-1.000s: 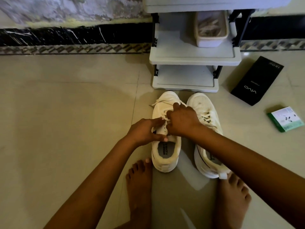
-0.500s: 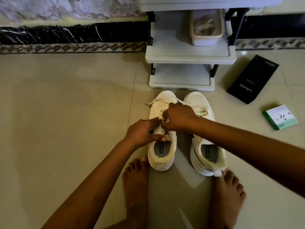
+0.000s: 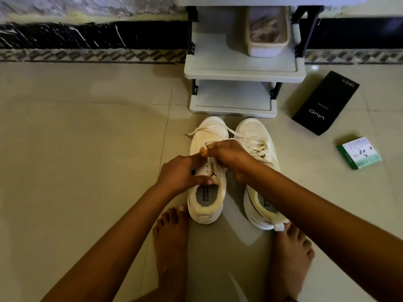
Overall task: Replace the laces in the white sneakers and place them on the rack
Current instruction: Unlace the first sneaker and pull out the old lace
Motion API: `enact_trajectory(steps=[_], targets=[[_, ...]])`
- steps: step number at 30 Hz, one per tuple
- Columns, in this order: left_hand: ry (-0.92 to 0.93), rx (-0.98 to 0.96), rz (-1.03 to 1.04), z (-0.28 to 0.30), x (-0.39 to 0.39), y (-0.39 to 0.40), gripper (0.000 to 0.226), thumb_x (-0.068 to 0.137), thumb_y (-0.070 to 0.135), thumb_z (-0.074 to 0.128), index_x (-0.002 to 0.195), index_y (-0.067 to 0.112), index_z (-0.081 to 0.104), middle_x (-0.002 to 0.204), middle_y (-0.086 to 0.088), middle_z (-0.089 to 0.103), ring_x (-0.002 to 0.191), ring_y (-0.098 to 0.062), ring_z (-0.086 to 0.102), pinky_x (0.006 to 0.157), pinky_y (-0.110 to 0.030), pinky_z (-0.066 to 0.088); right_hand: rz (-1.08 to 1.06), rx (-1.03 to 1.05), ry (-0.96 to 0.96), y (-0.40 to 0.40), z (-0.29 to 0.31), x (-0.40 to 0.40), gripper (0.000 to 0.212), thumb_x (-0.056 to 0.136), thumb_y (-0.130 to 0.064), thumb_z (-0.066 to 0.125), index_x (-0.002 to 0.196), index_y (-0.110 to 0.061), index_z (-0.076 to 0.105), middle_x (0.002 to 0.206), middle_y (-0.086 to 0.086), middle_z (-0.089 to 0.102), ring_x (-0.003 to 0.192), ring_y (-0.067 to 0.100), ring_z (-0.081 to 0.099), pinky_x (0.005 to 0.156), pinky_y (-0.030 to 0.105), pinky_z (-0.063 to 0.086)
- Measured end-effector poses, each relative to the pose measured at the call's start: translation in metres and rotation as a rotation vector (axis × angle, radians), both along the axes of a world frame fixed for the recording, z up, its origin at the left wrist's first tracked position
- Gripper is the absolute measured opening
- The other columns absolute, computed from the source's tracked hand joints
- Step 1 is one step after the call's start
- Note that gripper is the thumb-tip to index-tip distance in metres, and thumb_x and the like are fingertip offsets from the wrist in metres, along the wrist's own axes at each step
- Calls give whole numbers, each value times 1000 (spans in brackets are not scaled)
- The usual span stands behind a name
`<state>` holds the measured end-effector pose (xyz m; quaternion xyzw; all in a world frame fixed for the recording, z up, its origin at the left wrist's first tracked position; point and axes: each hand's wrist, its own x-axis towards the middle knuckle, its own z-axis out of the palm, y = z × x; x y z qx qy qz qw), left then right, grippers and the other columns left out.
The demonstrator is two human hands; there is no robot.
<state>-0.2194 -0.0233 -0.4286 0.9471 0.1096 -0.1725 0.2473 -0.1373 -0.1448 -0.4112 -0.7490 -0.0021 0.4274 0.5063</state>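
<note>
White sneakers stand side by side on the tiled floor (image 3: 76,149), toes pointing toward the rack: the left sneaker (image 3: 206,188) and the right sneaker (image 3: 257,149), just in front of the person's two bare feet, the left foot (image 3: 171,243) and the right foot (image 3: 291,253).

Both hands meet over the left sneaker's lacing area. The left hand (image 3: 181,174) has its thumb pressed on the tongue near the shoe opening, its fingers reaching up toward the lace (image 3: 209,129). The right hand (image 3: 229,154) is curled, pinching the lace against the left fingertips; its exact grip is partly hidden. Loose lace ends trail over the toe of the left sneaker. The right sneaker's laces (image 3: 259,149) lie loosely threaded.

Compared with half a second earlier, the hands have stayed on the same sneaker, with the pinch sitting a little higher up the lacing; the sneakers have not shifted.

Farther off, on the right, a green-and-white small box (image 3: 359,152) lies on the floor, with a black Vivo phone box (image 3: 325,103) beyond it. The grey shoe rack (image 3: 244,73) stands against the wall, a white plastic bin (image 3: 267,33) holding laces on its middle shelf.
</note>
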Motion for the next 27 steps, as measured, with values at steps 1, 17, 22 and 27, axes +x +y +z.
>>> enact_trajectory(steps=[1,17,22,27], targets=[[4,-7,0,0,0,0,67,75,58,67,134,33,46,119,3,63,107,-18,58,71,-24,35,90,-29,-116,-4,-2,1,29,85,-17,67,110,-4,67,101,8,65,88,15,58,76,24,49],[19,-13,-4,-3,-1,2,64,74,60,66,129,32,49,114,2,65,102,-19,60,71,-25,40,908,-645,-954,4,10,5,38,87,-45,55,114,-19,62,116,4,55,114,24,44,91,36,35],[15,-29,0,-4,-1,3,66,75,59,66,133,34,46,124,4,61,110,-18,58,74,-25,39,809,-634,-937,4,19,6,24,88,-31,57,104,-14,64,107,5,62,96,20,54,75,30,38],[25,-52,17,-7,-3,3,76,75,59,66,141,33,38,135,4,55,119,-18,54,88,-30,45,317,-278,-359,9,27,21,22,90,-21,59,99,-3,68,92,9,64,90,22,58,72,30,45]])
